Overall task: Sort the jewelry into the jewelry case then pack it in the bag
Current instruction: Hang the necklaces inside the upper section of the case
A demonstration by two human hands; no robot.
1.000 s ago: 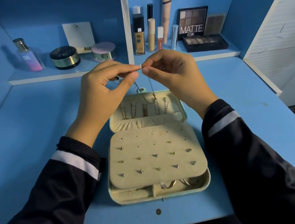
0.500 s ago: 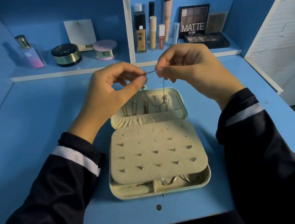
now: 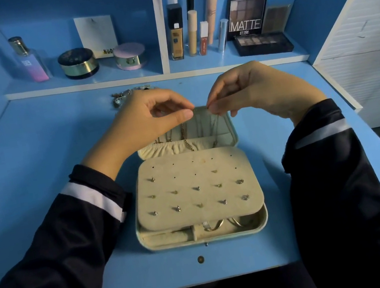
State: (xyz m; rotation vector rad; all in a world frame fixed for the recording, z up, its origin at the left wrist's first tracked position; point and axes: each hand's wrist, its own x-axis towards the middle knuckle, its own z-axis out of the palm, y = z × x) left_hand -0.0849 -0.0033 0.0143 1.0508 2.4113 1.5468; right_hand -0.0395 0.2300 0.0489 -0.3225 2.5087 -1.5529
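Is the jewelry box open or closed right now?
Open. The jewelry box has its lid standing up at the back, chains hanging inside it, and the stud panel lies uncovered in front.

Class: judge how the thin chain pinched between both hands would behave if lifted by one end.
Probably floppy: the chain droops from the left hand and right hand before the jewelry case lid. Likely very light, since fingertip pinches carry it. It may tangle with necklaces hanging there.
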